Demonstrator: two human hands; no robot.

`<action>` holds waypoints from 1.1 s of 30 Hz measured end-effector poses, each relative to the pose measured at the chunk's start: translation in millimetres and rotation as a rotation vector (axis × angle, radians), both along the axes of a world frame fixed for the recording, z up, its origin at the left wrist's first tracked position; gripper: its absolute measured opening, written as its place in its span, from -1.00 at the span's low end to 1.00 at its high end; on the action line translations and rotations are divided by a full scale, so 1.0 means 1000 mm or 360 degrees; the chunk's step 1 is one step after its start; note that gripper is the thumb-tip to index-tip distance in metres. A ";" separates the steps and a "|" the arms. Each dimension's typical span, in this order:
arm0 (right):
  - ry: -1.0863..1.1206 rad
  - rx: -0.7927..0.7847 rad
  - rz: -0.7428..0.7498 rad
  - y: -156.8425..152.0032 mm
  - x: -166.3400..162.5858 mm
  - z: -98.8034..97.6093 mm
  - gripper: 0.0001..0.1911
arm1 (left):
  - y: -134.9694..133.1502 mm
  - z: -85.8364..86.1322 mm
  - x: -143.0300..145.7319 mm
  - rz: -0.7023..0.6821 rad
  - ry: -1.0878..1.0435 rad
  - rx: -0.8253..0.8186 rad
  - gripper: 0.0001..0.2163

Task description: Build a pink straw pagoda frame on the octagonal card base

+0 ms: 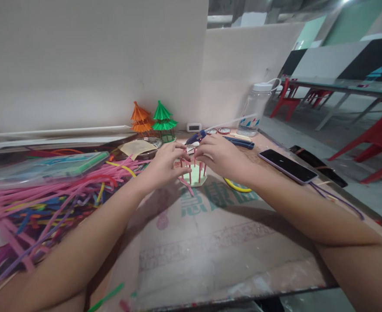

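Both my hands meet over a small paper model (194,174): a pale green base with several upright pink sticks. My left hand (166,162) is closed, its fingers curled around the model's left side and the top of the sticks. On the right side, my right hand (219,155) pinches the tops of the sticks with bent fingers. A loose pink stick (187,185) lies at the base's front left.
A heap of coloured straws (47,195) fills the left of the table. Orange pagoda (140,118) and green pagoda (164,119) stand at the back wall. A glue gun (195,138), a plastic jar (255,108), two phones (287,166), a yellow ring (238,187) lie nearby.
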State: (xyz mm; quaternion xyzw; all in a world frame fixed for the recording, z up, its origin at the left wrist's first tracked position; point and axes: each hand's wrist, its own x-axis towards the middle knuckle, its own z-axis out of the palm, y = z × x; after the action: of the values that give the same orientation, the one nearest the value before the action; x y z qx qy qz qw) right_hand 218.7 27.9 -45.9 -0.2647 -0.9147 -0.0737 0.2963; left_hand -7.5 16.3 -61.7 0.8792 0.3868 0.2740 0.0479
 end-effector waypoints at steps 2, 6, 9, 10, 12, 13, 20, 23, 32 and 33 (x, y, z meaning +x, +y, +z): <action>-0.0003 0.0016 -0.0008 -0.001 -0.002 -0.003 -0.85 | 0.002 -0.004 0.001 -0.0020 -0.0052 0.0003 -0.84; -0.0052 0.0035 -0.0043 -0.003 -0.005 -0.006 -0.88 | 0.005 -0.010 0.004 -0.0071 -0.0089 0.0012 -0.88; -0.0068 0.0053 -0.0062 -0.004 -0.006 -0.005 -0.85 | 0.006 -0.012 0.004 -0.0099 -0.0090 0.0017 -0.91; -0.0070 0.0054 -0.0064 -0.005 -0.006 -0.004 -0.84 | 0.007 -0.012 0.004 -0.0101 -0.0095 0.0015 -0.91; -0.0074 0.0064 -0.0068 -0.006 -0.007 -0.003 -0.81 | 0.007 -0.012 0.004 -0.0106 -0.0098 0.0013 -0.89; -0.0079 0.0075 -0.0070 -0.007 -0.007 -0.003 -0.80 | 0.007 -0.013 0.004 -0.0106 -0.0094 0.0012 -0.89; -0.0124 0.0129 -0.0096 -0.008 -0.009 -0.006 -0.78 | 0.007 -0.013 0.004 -0.0096 -0.0066 0.0017 -0.90; -0.0102 0.0141 -0.0105 -0.007 -0.011 -0.008 -0.79 | 0.007 -0.013 0.004 -0.0096 -0.0070 0.0005 -0.90; -0.0114 0.0168 -0.0110 -0.005 -0.011 -0.013 -0.76 | 0.005 -0.010 0.005 -0.0101 -0.0064 -0.0014 -0.90; -0.0116 0.0158 -0.0105 -0.005 -0.011 -0.012 -0.75 | 0.005 -0.010 0.005 -0.0105 -0.0064 -0.0009 -0.90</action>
State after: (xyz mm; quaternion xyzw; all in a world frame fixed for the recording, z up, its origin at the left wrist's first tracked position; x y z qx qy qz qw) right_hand 208.2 22.9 -57.8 -0.2768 -0.9109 -0.1384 0.2730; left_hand -2.1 21.3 -71.7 0.8857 0.3573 0.2887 0.0673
